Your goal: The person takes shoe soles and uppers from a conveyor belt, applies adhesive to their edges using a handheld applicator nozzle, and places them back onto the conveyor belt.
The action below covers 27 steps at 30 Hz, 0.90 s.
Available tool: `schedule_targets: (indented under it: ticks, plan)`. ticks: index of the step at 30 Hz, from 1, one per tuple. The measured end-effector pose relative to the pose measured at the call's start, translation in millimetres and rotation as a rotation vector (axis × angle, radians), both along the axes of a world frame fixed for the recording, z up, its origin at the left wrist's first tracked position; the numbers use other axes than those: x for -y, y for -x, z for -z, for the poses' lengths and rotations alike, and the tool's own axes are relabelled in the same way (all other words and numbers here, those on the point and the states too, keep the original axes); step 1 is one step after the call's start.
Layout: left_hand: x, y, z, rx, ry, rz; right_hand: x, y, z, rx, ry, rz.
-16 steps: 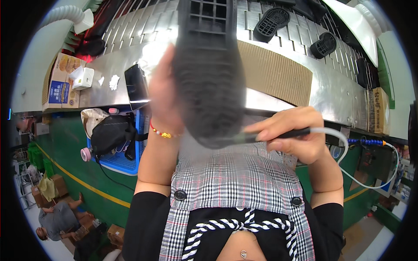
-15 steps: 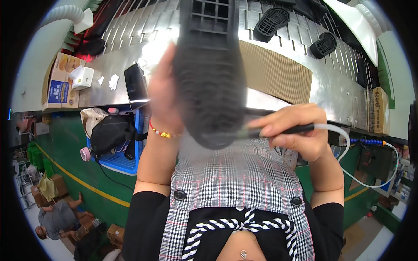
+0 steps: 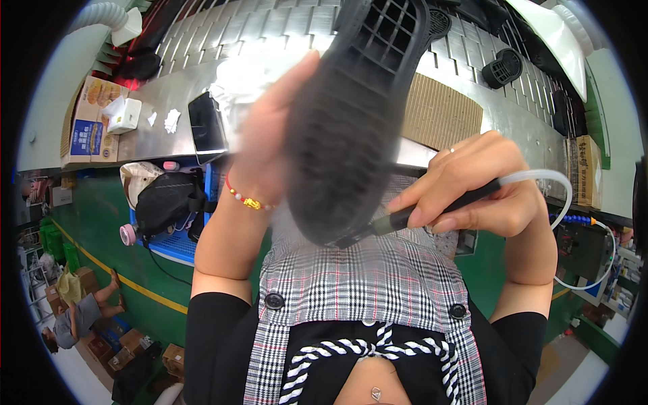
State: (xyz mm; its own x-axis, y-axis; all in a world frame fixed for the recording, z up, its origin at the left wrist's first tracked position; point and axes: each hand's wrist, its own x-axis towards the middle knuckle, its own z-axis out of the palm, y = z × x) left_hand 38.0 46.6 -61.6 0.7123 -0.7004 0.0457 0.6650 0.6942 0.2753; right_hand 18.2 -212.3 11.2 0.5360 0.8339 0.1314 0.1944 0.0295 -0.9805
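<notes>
My left hand (image 3: 270,128), blurred and wearing a red beaded bracelet, grips the side of a black shoe sole (image 3: 347,148). The sole is tilted, its ridged forepart toward me and its gridded heel end away; some of my left fingers are hidden behind it. Closed around a slim black-handled brush (image 3: 383,225) is my right hand (image 3: 482,192). The brush's tip meets the sole's near rim, though blur hides the exact contact. From the back of its handle a translucent tube (image 3: 564,192) curves off to the right.
Beyond my hands lie a slatted metal conveyor (image 3: 263,34), another sole (image 3: 503,69) and a corrugated cardboard sheet (image 3: 442,115). Leftward are a phone (image 3: 208,125), a tissue pack (image 3: 124,116), a carton (image 3: 94,121) and a blue crate (image 3: 172,246) with a black bag. Someone sits at lower left.
The sole has tilted, its heel end swinging right and its near end shifting left and toward me. My right hand has moved slightly right, keeping the brush at the sole's near end.
</notes>
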Motion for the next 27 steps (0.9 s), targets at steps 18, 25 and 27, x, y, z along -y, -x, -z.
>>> schedule_targets:
  ticks: [18,25,27]
  plan:
    - [1,2,59,0.516,-0.619,-0.443,15,-25,19,-0.299,-0.508,0.238]
    - [2,-9,83,0.423,-0.356,-0.251,15,-8,28,-0.187,-0.605,0.565]
    - [8,-11,86,0.358,-0.348,-0.322,13,-6,30,-0.195,-0.611,0.621]
